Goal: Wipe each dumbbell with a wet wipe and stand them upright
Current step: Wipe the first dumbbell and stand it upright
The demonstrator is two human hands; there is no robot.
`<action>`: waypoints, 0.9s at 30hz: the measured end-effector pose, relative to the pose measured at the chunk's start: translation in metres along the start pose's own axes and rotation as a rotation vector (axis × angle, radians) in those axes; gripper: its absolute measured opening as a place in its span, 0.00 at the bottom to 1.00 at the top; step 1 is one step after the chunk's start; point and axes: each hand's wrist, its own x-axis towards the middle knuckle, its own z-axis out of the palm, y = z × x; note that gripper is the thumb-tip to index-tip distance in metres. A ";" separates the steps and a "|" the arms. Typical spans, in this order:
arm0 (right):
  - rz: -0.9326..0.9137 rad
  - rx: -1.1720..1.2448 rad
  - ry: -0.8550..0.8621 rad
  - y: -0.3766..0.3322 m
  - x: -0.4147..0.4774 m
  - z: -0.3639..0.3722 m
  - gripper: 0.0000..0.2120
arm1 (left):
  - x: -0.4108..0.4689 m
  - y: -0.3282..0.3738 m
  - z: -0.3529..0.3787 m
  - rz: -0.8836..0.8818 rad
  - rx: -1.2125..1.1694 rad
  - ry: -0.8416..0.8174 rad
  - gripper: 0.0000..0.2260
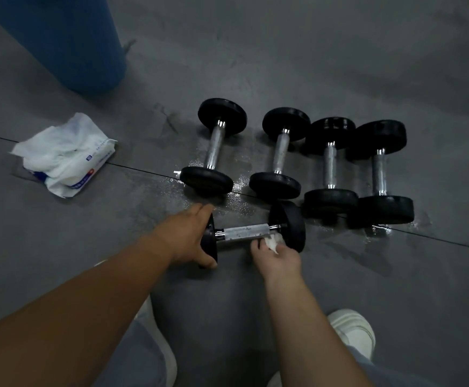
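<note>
Dumbbell (255, 233) you're working on lies on its side on the grey floor (395, 289), handle running left-right, just in front of your knees. Using it as the reference for everything else.

Nearest to you: white shoe (353, 331) below and right of it, grey trouser legs at the bottom edge.

Your left hand (188, 237) is cupped over its left plate, fingers over the top rim, thumb under the near edge, so it's gripping that plate. Your right hand (279, 251) is closed around a crumpled wet wipe (274, 241), pressed against the near side of the handle, right up by the right plate. Bar looks speckled and dull.

Just beyond it: row of four more dumbbells, all upright on one plate. Leftmost (213, 148) is straight behind your left hand, second (279, 153) behind the handle, third (330, 167) behind the right plate and nearly touching it, fourth (380, 171) further right, base just beside the third's base. Floor around their bases is shiny and wet. A floor seam runs diagonally under the row.

Well to the left and a bit further back: open pack of wipes (65, 156), white sheets bunched out of the top.

Farthest, back left: large blue cylinder (68, 43), cut off by the top edge.
</note>
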 end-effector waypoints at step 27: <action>-1.359 -2.302 -0.350 0.012 -0.004 0.000 0.13 | 0.001 -0.001 0.001 0.004 0.014 0.016 0.55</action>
